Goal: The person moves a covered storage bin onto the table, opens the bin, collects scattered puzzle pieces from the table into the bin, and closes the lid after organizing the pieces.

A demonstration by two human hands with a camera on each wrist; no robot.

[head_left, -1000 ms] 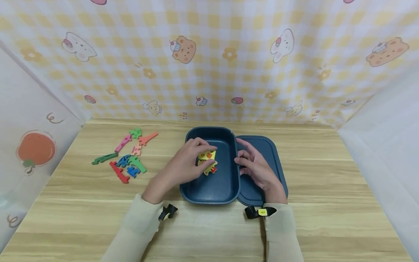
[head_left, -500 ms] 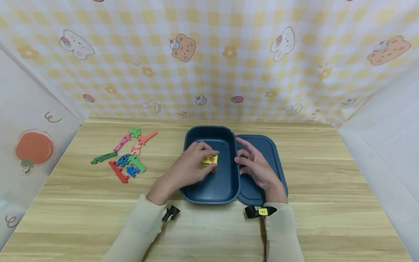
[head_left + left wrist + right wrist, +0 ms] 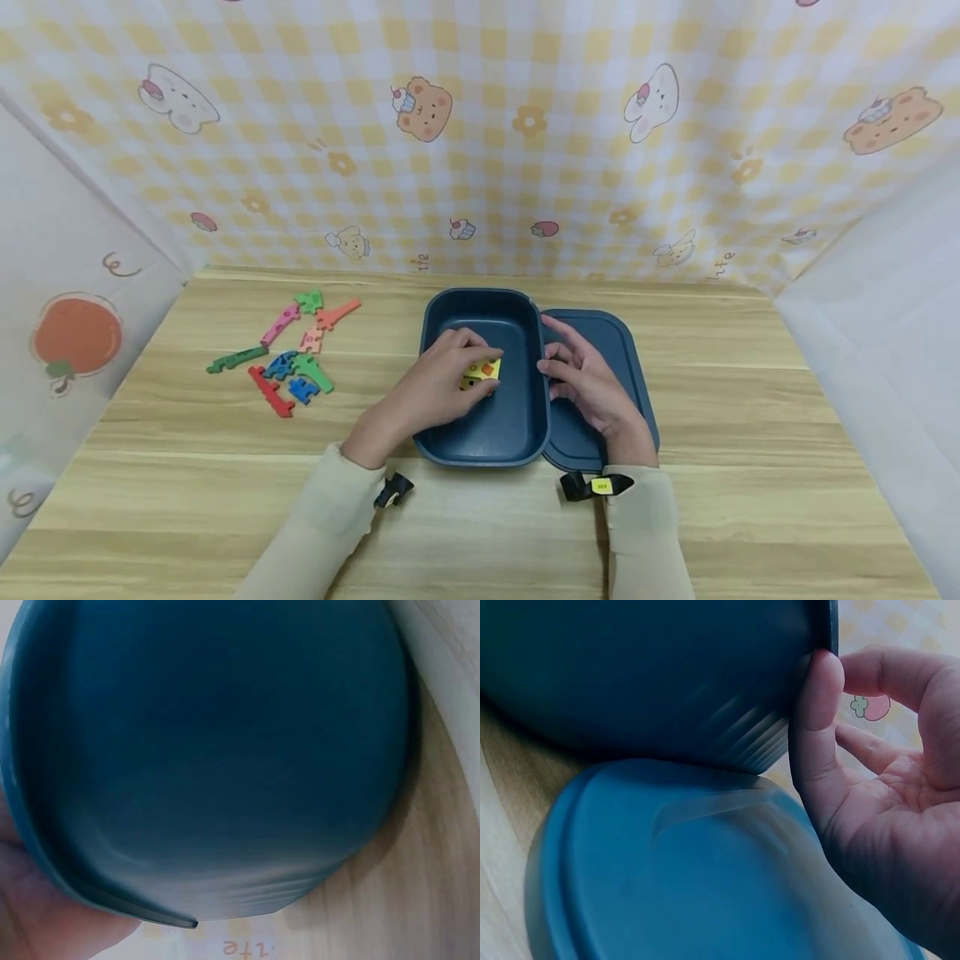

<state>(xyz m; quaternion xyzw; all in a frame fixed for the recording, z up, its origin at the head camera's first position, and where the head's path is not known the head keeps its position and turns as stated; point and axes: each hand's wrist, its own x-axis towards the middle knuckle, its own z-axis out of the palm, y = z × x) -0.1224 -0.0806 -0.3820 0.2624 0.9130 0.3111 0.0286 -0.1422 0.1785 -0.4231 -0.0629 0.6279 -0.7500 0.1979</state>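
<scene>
Between left fingers, yellow pieces, partly hidden

Nine loose pieces; one box; one lid.

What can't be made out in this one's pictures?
Yellow puzzle toy: full outline covered by the left hand in the head view, blocked by the blue box in the left wrist view.
Lid: left edge hidden by the box, head view.
Loose puzzle pieces: prints too small, head view.
</scene>
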